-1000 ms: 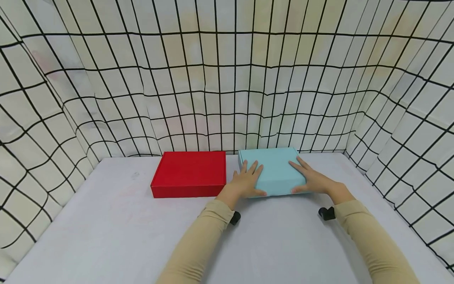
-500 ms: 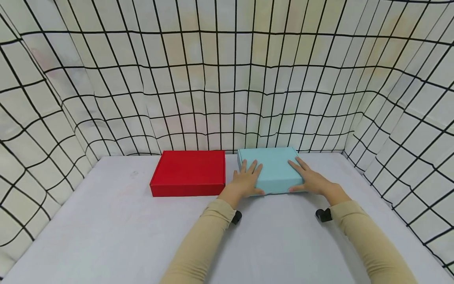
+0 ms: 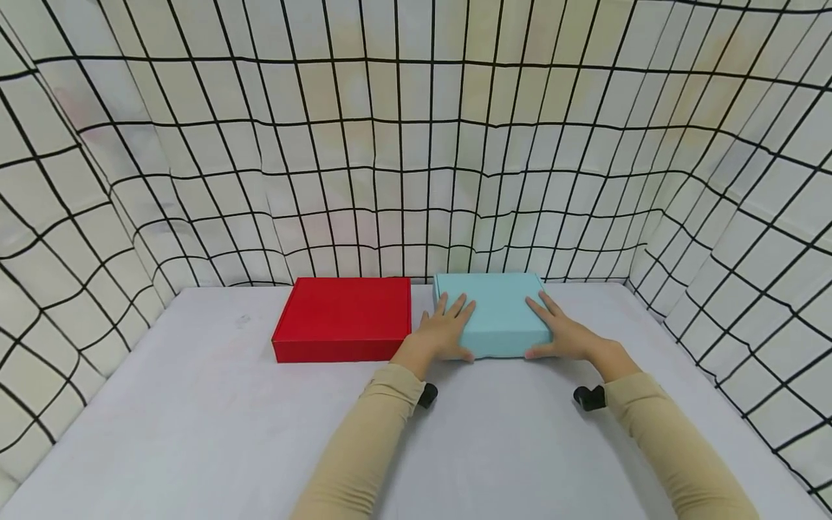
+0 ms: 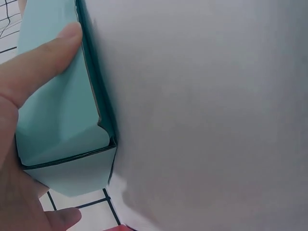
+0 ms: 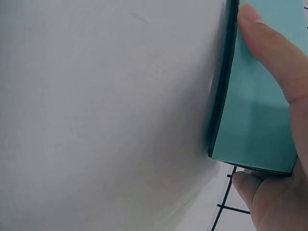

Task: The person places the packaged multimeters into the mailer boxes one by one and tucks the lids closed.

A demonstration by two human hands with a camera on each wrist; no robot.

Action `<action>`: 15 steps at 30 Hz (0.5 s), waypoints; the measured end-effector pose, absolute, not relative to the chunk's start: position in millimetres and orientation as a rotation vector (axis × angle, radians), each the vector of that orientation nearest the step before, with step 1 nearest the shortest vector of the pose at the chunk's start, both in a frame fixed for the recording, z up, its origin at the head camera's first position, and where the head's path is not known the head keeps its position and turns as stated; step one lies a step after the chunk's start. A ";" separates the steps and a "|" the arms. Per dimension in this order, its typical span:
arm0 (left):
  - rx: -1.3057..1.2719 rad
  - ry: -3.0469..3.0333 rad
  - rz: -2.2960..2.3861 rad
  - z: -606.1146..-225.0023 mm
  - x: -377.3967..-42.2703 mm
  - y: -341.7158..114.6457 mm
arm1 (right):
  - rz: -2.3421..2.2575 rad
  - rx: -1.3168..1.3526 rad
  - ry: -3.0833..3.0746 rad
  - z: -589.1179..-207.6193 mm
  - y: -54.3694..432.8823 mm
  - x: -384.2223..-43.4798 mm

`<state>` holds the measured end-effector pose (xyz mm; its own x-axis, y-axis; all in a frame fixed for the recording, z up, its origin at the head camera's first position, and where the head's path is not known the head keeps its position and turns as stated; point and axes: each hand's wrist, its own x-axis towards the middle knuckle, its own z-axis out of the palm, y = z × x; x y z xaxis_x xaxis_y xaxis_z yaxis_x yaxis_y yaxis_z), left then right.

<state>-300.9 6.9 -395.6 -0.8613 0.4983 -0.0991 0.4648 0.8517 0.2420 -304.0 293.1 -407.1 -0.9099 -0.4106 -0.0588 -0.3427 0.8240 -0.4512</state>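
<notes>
A light blue cardboard box lies flat at the back of the white table, right of a red box. My left hand rests at its left front corner, fingers spread straight over the top and the thumb low by the front face. Mirroring it, my right hand touches the right front corner with spread fingers. In the left wrist view the thumb lies along the blue front side. The right wrist view shows the other thumb against that same side. The box's underside is hidden.
Behind the boxes rises a white cloth wall with a black grid net, which continues down both sides. A narrow gap separates the red and blue boxes. White tabletop stretches in front. A small black device sits at my right cuff.
The blue box has turned slightly, from a little askew to nearly square with the red one. My right hand has shifted a little left with it; the left hand stays at its corner.
</notes>
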 end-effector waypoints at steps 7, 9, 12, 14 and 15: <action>0.758 2.901 0.265 -399.3 -299.3 7.5 | -0.617 -0.576 2.882 -408.6 290.7 -300.8; 0.753 2.912 0.264 -399.3 -298.1 8.3 | -0.586 -0.572 2.902 -408.7 289.4 -299.9; 0.743 2.916 0.266 -397.8 -296.3 9.0 | -0.556 -0.563 2.916 -407.6 287.9 -298.9; 0.739 2.912 0.276 -395.8 -295.2 9.0 | -0.540 -0.570 2.917 -406.1 287.5 -298.9; 0.737 2.909 0.275 -394.7 -294.8 8.8 | -0.538 -0.577 2.911 -404.9 287.7 -299.1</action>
